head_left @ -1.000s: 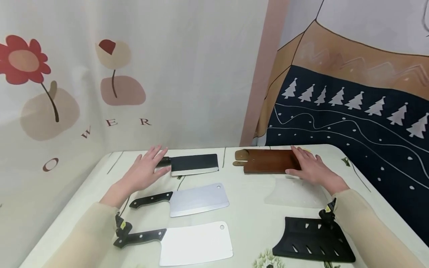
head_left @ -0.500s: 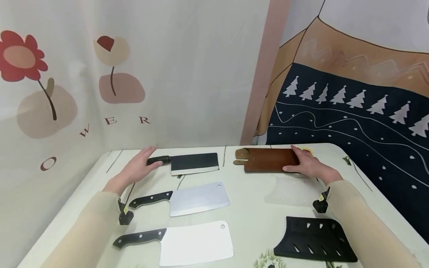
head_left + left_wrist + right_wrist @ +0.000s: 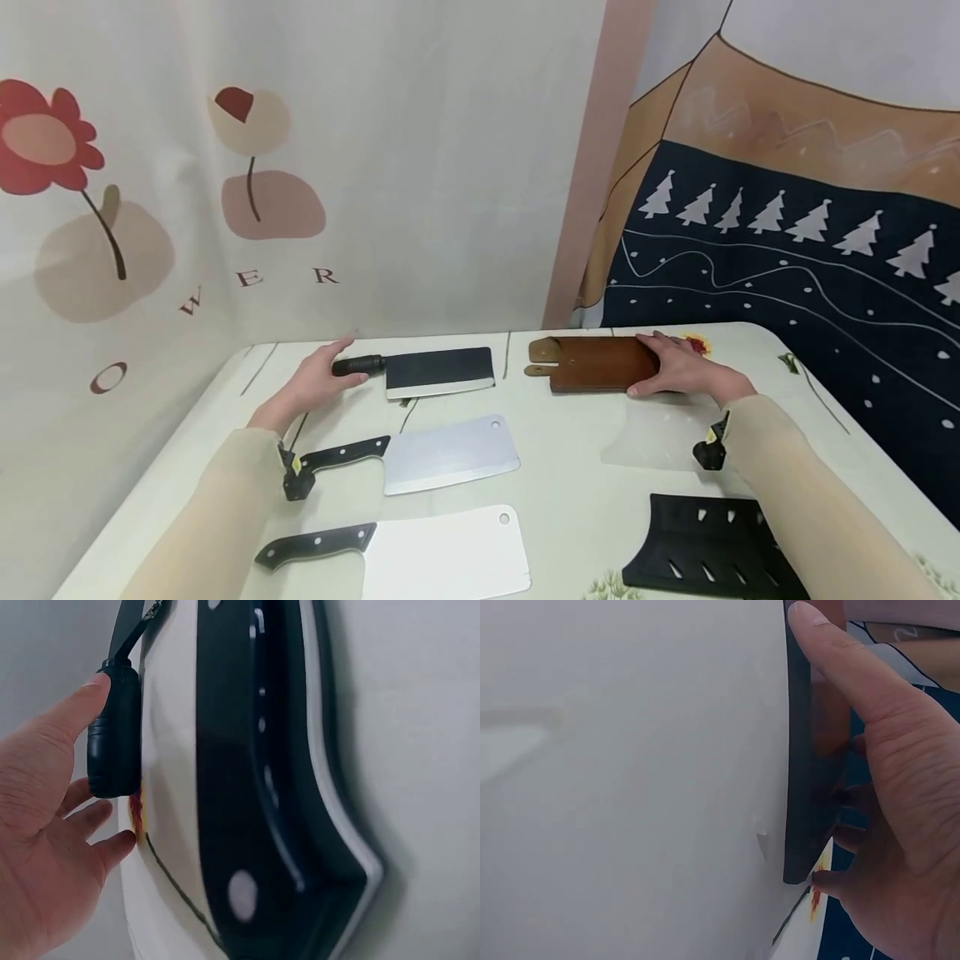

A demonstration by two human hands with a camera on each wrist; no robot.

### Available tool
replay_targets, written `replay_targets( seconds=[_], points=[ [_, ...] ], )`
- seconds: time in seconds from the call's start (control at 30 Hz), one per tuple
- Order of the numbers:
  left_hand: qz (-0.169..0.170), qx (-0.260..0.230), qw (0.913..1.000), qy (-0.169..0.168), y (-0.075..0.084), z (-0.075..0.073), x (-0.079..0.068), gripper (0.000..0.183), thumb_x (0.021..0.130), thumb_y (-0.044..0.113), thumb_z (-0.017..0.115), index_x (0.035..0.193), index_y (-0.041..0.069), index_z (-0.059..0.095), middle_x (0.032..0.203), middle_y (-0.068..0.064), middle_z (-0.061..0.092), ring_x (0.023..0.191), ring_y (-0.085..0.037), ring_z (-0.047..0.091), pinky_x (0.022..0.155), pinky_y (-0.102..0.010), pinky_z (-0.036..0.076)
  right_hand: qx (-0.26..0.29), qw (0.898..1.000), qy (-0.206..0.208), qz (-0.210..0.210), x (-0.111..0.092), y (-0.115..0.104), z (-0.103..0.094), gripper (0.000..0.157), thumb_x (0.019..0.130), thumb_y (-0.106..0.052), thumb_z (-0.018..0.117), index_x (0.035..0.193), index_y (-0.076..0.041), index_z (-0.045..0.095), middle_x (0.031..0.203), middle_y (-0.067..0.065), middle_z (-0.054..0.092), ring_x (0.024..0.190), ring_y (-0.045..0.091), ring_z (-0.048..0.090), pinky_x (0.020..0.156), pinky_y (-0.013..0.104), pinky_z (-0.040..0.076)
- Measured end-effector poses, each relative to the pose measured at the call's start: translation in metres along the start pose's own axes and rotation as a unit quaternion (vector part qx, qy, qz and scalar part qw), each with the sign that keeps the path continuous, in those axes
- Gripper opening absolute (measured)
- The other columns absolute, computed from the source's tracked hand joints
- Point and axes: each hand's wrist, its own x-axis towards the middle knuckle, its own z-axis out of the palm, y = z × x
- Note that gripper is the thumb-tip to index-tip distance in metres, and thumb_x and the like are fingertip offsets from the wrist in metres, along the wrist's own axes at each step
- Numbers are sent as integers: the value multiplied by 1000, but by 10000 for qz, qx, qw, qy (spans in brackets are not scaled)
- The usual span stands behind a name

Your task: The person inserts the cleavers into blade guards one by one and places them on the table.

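Note:
My left hand (image 3: 315, 379) is at the handle end of a cleaver (image 3: 438, 371) with a dark blade and pale edge. In the left wrist view, its thumb overlaps the black handle (image 3: 115, 735), and the loosely bent lower fingers stand apart below it. A brown leather knife sheath (image 3: 600, 362) with two strap tabs lies at the back right. My right hand (image 3: 678, 367) spans its right end, thumb along the near edge, fingers over the far side. The right wrist view shows the thumb on the sheath's edge (image 3: 799, 787); the hand hides that end in the head view.
Two more cleavers with riveted black handles lie nearer: a silver one (image 3: 450, 454) and a white-bladed one (image 3: 446, 554). On the right are a translucent blade cover (image 3: 656, 433) and a slotted black cover (image 3: 705, 546), partly under the right sleeve. A curtain (image 3: 420, 208) hangs behind the table.
My left hand has come down from above the dark cleaver's handle to beside its end. My right hand has shifted slightly left along the sheath. The cleavers and covers keep their places.

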Motion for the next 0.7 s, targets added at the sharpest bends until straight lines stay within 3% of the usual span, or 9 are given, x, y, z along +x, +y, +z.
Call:
replay_targets(
  seconds=[0.37,0.6,0.7],
  points=[
    [-112,-257,9996,-85,-2,9,8,78,94,18,75,156,-5,33,155,-35,33,139,-55,34,112,-65,28,84,9991,-223,-343,12,-7,2,120,72,-54,89,158,2,27,162,33,18,144,58,12,109,76,22],
    [-281,-534,9981,-113,-3,13,18,70,93,13,75,153,-1,41,152,-32,41,139,-53,37,113,-65,26,11,9979,-485,-424,23,-12,-2,123,68,-52,91,159,-1,25,158,28,30,144,55,14,108,75,25],
    [-283,-534,9981,-112,-4,15,22,61,93,10,74,148,-2,49,148,-32,46,137,-53,40,112,-65,29,-72,9974,-587,-422,27,-16,-4,123,67,-49,93,159,-2,25,155,27,35,141,53,22,107,74,27]
  ],
)
